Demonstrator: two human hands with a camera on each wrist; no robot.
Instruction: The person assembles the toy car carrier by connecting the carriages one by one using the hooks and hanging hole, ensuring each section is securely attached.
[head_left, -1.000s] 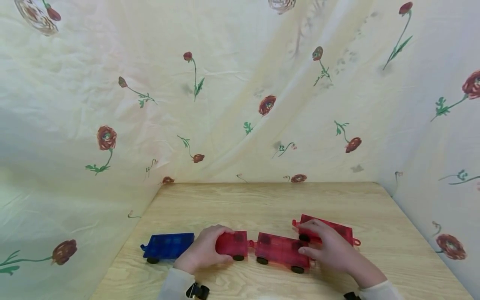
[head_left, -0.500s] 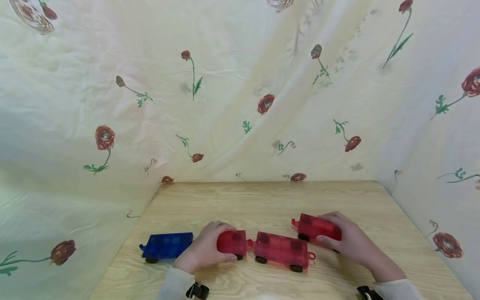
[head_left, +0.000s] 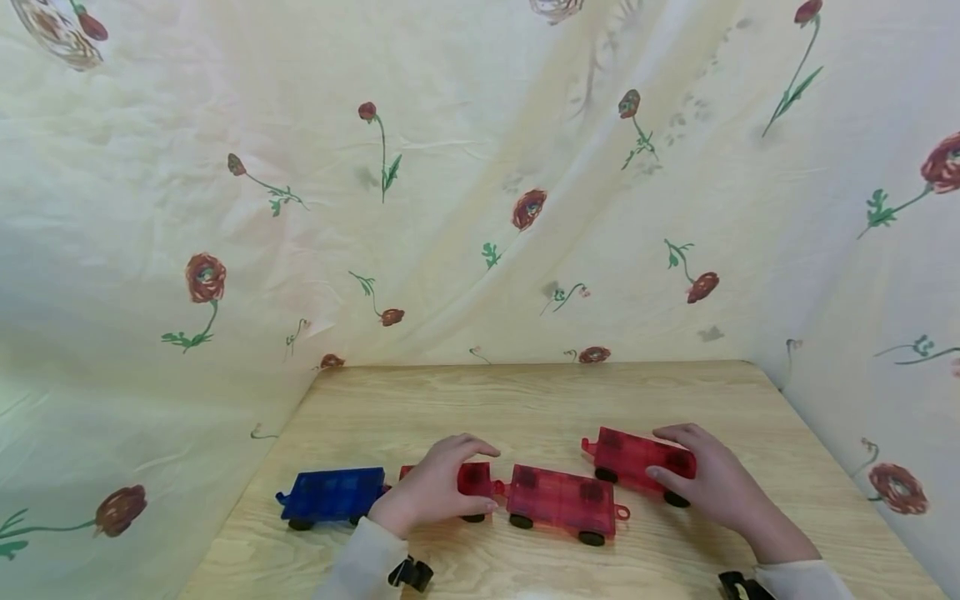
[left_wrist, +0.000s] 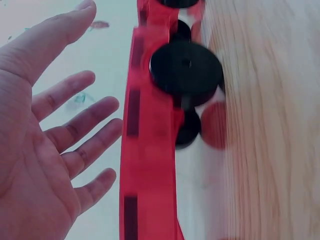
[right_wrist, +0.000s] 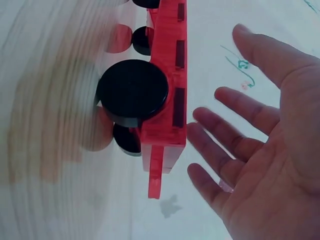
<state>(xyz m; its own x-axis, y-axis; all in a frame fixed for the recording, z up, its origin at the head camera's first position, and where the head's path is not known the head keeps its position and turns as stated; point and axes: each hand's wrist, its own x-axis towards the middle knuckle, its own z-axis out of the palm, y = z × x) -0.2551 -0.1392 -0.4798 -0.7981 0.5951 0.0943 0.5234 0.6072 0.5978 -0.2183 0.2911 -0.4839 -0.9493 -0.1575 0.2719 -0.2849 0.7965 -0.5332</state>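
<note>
My left hand [head_left: 435, 485] hovers over a red toy train wagon [head_left: 474, 478], fingers spread; the left wrist view shows its fingers [left_wrist: 95, 112] free of the wagon's side. That wagon is coupled to a second red wagon [head_left: 561, 498] on its right, and a blue wagon [head_left: 335, 493] stands at its left end. Farther back on the right is a third red wagon [head_left: 633, 457], apart from the row. Around its right end is my right hand [head_left: 708, 475]. In the right wrist view its fingers [right_wrist: 240, 145] are extended, with a gap to the wagon [right_wrist: 170, 75].
The wagons stand on a light wooden table [head_left: 525, 400]. A flowered cloth [head_left: 450, 208] hangs behind and at both sides. An end loop [head_left: 622, 512] sticks out from the second red wagon, and a hook [head_left: 587, 446] from the third one's left end.
My right hand has moved right, off the second red wagon's end, to the third wagon's right end, and its fingers have loosened. My left hand has let go of its wagon and shifted slightly right.
</note>
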